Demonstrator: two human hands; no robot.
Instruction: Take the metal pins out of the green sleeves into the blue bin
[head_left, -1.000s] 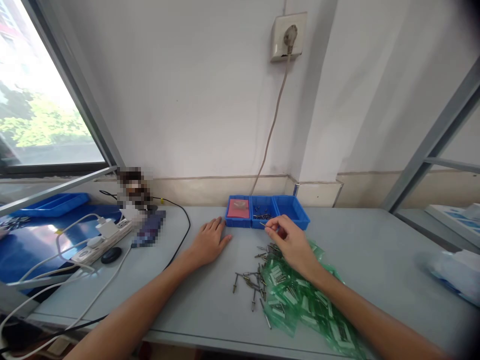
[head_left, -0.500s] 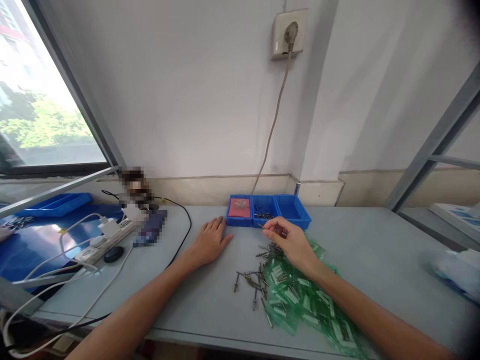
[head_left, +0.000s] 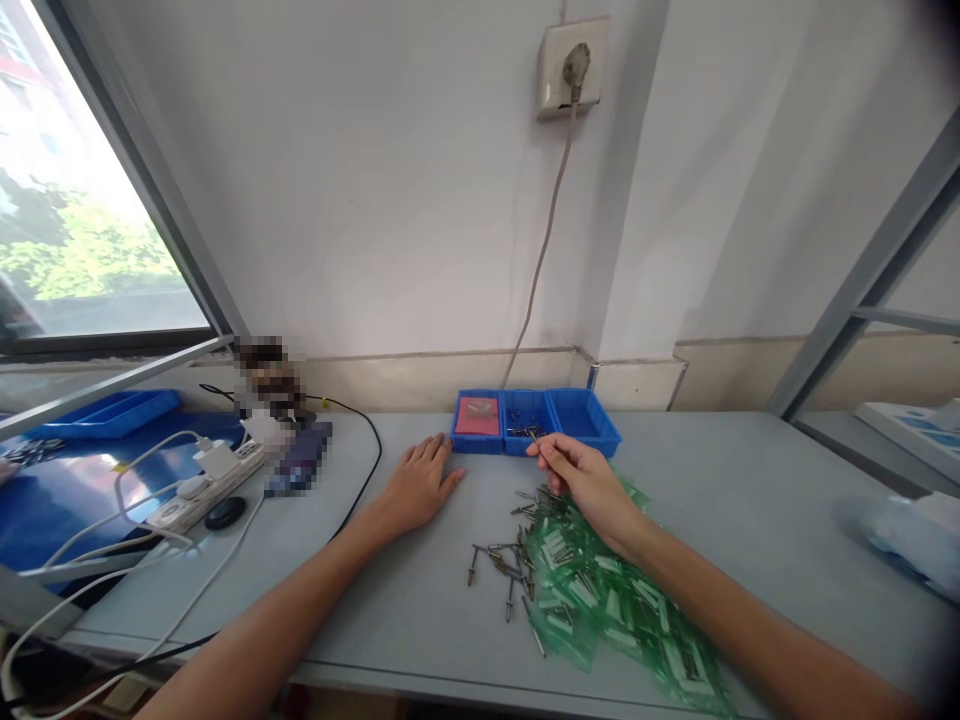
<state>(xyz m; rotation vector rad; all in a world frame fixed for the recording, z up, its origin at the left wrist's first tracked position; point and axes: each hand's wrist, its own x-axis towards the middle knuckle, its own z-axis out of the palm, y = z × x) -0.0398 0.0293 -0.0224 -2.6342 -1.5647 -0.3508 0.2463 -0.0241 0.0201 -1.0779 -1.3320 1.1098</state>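
My left hand (head_left: 420,484) lies flat on the table, fingers spread, its fingertips by the left blue bin (head_left: 477,443). In that bin is a pink packet (head_left: 478,416). Thumb and fingers of my right hand (head_left: 574,468) pinch a thin metal blind rivet (head_left: 533,436) at the front edge of the middle blue bin (head_left: 517,447), which holds several rivets (head_left: 525,418). The right blue bin (head_left: 589,420) shows a bare floor. Below my right hand, loose rivets (head_left: 510,575) lie beside a heap of green plastic bags (head_left: 600,570) with rivets inside.
On the left are a power strip (head_left: 202,485) with white cables, a round black object (head_left: 225,513) and a black cable (head_left: 367,480). A clear plastic bag (head_left: 911,540) is at the right edge. A metal frame post (head_left: 862,270) rises at the right.
My right hand has turned slightly, and the rivet in its fingers now points up towards the middle bin instead of left. My left hand has stayed in place.
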